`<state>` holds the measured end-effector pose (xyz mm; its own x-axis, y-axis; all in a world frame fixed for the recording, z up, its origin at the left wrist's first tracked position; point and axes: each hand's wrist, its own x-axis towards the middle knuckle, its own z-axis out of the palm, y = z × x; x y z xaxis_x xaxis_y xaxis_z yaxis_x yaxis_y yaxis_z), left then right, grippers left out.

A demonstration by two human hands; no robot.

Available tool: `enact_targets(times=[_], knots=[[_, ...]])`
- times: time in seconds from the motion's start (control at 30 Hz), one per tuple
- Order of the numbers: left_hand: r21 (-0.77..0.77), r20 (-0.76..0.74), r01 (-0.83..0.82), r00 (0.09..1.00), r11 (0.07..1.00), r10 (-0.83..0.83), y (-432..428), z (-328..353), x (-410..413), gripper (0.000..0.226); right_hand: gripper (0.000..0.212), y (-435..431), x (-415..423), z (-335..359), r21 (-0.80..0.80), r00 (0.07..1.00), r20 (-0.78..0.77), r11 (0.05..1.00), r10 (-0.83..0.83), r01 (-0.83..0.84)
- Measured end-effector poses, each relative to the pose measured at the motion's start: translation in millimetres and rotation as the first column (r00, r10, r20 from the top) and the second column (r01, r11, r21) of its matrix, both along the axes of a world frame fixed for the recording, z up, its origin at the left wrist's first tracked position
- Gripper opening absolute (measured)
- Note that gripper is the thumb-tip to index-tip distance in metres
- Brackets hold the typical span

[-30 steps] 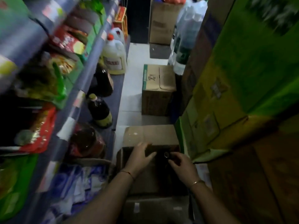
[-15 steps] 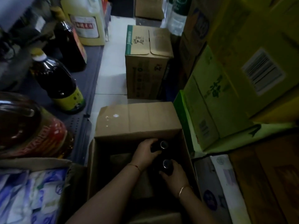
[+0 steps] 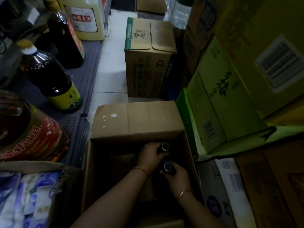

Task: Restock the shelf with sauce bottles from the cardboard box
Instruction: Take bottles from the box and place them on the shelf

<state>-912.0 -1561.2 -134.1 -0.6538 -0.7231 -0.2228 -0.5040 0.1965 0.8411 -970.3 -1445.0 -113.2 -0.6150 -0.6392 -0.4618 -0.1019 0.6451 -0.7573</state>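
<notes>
Down inside the cardboard box, our left hand and right hand each clasp a sauce bottle neck; lifting both could knock glass together.

We see an open box of plain matt brown cardboard. Two dark bottles carry shiny, metallic-looking caps. The shelf looks like matt grey perforated metal, bearing a glossy, clear-plastic-looking bottle.
</notes>
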Motion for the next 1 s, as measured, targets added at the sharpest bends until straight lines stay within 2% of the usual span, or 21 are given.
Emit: enact_targets(times=[0.13,0.27,0.47,0.63,0.77,0.87,1.0], knots=[[0.046,-0.033,-0.133,0.990,0.990,0.135,5,1,10,0.027,0.030,6,1,4,-0.021,0.997,0.059,0.999,-0.040,0.041],[0.018,-0.061,-0.205,0.977,0.979,0.206,4,20,27,0.025,0.033,11,1,20,-0.079,0.994,0.088,0.995,-0.061,0.068],[-0.004,-0.091,-0.270,0.959,0.963,0.269,3,103,62,0.025,0.034,8,13,113,-0.171,0.988,0.121,0.979,-0.094,0.114],[-0.014,-0.168,-0.318,0.935,0.948,0.311,4,242,90,0.029,0.033,-1,27,239,-0.253,0.990,0.093,0.959,-0.105,0.125],[-0.019,-0.236,-0.370,0.904,0.929,0.356,5,385,109,0.011,0.029,-17,38,370,-0.381,0.999,-0.035,0.925,-0.007,-0.006],[-0.100,-0.312,-0.415,0.876,0.904,0.368,2,493,119,0.012,0.023,-31,45,479,-0.485,0.994,-0.072,0.868,0.088,-0.111],[-0.126,-0.443,-0.489,0.806,0.863,0.392,-6,629,137,0.023,0.030,-52,57,617,-0.634,0.980,-0.067,0.750,0.190,-0.189]])
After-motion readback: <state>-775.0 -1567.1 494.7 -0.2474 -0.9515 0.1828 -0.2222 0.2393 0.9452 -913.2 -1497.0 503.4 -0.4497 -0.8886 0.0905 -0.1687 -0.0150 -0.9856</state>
